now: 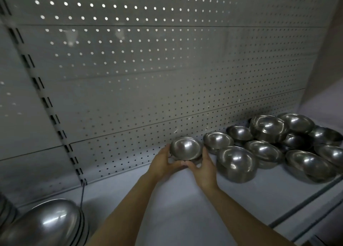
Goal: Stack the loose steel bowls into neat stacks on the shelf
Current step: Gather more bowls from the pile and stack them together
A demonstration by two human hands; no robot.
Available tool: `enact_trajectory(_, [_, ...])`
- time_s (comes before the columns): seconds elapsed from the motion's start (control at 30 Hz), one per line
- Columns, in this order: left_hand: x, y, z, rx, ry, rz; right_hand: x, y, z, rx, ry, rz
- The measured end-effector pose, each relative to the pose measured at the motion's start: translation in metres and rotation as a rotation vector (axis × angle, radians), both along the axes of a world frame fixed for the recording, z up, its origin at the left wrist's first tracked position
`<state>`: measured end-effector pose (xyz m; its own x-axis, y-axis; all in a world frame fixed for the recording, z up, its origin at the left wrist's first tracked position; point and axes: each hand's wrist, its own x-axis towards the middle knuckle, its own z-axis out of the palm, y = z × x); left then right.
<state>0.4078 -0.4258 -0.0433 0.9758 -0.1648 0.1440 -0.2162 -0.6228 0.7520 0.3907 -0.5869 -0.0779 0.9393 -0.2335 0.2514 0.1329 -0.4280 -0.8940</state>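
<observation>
A small steel bowl (186,148) sits at the back of the white shelf (178,205), close to the pegboard wall. My left hand (163,162) grips its left side and my right hand (203,164) grips its right side, thumbs meeting at the front. A second rim seems to show under it, but I cannot tell for sure. To the right lies a loose cluster of several steel bowls (274,143), some tilted and leaning on one another. The nearest one (235,162) stands just right of my right hand.
A neat stack of larger steel bowls (48,221) fills the lower left corner. The grey pegboard back wall (148,78) rises behind the shelf, with a slotted upright (46,101) at the left. The shelf's front edge (306,205) runs diagonally at the lower right.
</observation>
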Motion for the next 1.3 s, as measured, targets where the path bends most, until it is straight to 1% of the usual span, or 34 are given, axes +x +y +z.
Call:
enact_trajectory(0.17, [-0.039,0.029,0.038,0.052,-0.081,0.058,-0.032,0.025,0.026,0.109,-0.053,0.096])
enact_trajectory(0.33, [-0.095,0.064,0.077,0.11,-0.131,0.105,-0.086,0.058,0.061,0.117,-0.119,0.144])
enact_trajectory(0.5, [-0.164,0.11,0.098,0.143,-0.191,0.195,-0.15,0.1,0.084,0.126,-0.182,0.232])
enact_trajectory(0.6, [-0.208,0.139,0.106,0.169,-0.264,0.258,-0.182,0.128,0.095,0.136,-0.202,0.321])
enact_trajectory(0.73, [-0.252,0.175,0.106,0.181,-0.281,0.378,-0.21,0.162,0.104,0.11,-0.195,0.424])
enact_trajectory(0.93, [-0.291,0.206,0.082,0.093,-0.212,0.502,-0.23,0.192,0.101,0.019,-0.162,0.527])
enact_trajectory(1.1, [-0.306,0.216,0.059,0.01,-0.201,0.53,-0.235,0.2,0.09,-0.056,-0.134,0.565])
enact_trajectory(1.3, [-0.302,0.219,0.043,-0.063,-0.193,0.526,-0.229,0.201,0.084,-0.063,-0.072,0.59])
